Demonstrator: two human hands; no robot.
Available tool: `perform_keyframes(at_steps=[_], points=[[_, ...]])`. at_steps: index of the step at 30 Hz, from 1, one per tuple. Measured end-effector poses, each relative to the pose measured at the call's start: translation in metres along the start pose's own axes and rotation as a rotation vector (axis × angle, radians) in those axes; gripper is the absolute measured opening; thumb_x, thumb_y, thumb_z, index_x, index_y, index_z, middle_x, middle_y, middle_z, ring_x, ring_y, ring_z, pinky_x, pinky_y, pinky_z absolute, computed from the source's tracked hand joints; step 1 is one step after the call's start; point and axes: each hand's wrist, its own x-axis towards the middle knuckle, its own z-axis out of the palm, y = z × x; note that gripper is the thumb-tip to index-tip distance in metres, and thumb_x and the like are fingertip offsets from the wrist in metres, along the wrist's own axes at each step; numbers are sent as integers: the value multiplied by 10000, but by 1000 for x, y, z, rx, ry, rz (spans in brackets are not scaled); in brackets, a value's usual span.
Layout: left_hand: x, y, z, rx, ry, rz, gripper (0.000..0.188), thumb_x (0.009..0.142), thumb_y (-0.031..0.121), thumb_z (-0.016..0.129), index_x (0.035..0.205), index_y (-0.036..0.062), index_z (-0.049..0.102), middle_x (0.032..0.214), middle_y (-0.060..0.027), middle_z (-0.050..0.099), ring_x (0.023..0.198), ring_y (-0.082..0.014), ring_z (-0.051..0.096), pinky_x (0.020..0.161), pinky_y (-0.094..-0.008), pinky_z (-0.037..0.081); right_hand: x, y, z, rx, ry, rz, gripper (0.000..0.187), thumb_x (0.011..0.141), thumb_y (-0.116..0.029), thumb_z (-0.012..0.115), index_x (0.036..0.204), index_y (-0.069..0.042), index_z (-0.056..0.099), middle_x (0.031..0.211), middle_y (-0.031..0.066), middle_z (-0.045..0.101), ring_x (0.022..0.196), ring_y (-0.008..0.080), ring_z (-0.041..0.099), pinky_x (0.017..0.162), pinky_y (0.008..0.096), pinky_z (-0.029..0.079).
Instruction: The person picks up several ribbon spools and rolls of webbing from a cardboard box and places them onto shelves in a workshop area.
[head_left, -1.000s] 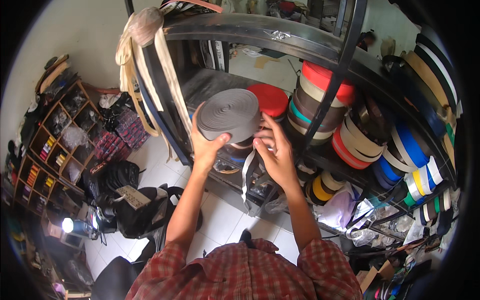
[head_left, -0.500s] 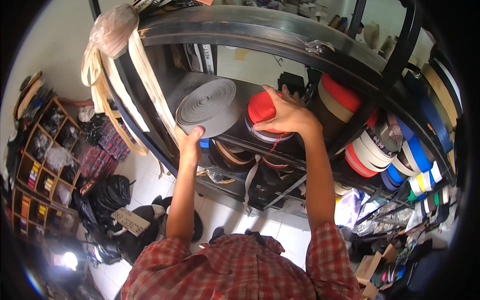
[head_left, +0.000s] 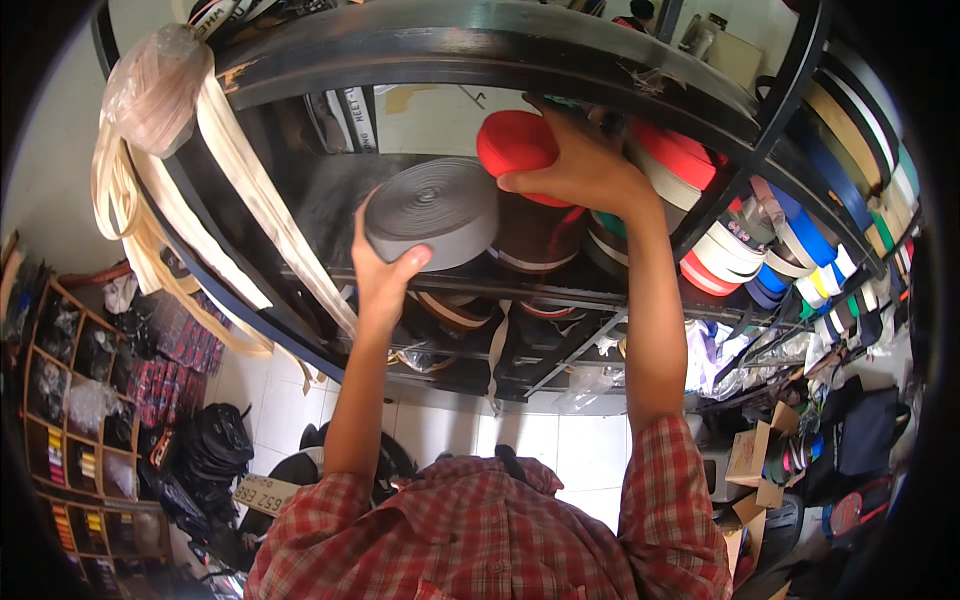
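Note:
My left hand (head_left: 383,268) grips a wide grey webbing roll (head_left: 432,215) at its left edge, thumb across the front. The roll lies nearly flat, coil facing up, at the front of a black shelf (head_left: 300,200). Whether it rests fully on the shelf cannot be told. My right hand (head_left: 590,165) holds a red webbing roll (head_left: 516,143) by its right side, tilted; the far fingers are partly hidden behind it. Under the red roll stands a dark roll with a pale stripe (head_left: 538,237).
Red and beige rolls (head_left: 675,165) stand right of my right hand. A black upright post (head_left: 735,190) and the upper shelf edge (head_left: 480,60) frame the space. Cream straps (head_left: 255,190) hang at left. Several more rolls (head_left: 725,255) fill the right side.
My right hand has lifted the red roll up and tilted it above the dark roll. The grey roll, in my left hand, has shifted right, closer to the dark roll, and lies flatter.

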Motion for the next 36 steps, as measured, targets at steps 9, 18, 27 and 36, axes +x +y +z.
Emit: perform_keyframes(at_steps=[9,18,27,36], points=[[20,-14,82,299,-134,-152,987,552,252,904,1316,-48,357,1189,-211,560,1095,-317,567,953,-378,450,-15,-25,-7,-126,45,111,1034,578,-623,704,1419,-106,399,1405,256,417,1333,462,321,1113,552,176],[18,-18,86,464,-357,-112,1027,581,262,905,1346,-52,297,1275,-224,503,1191,-300,509,1009,-382,405,-22,-8,27,-181,-1,180,942,595,-618,686,1337,-74,487,1267,278,519,1176,472,478,1035,527,292],[22,-28,85,447,-375,-134,1232,531,373,918,1409,-80,182,1358,-294,351,1272,-397,383,1051,-446,349,-23,-5,44,-311,110,144,903,665,-697,632,1277,-39,547,1229,277,543,1125,427,520,987,441,341],[14,-48,69,250,-404,48,1268,522,291,909,1460,-69,135,1438,-284,304,1350,-357,314,1109,-406,279,-109,-44,-3,69,488,-497,280,691,-213,671,914,-46,641,936,86,607,893,274,577,826,396,410]])
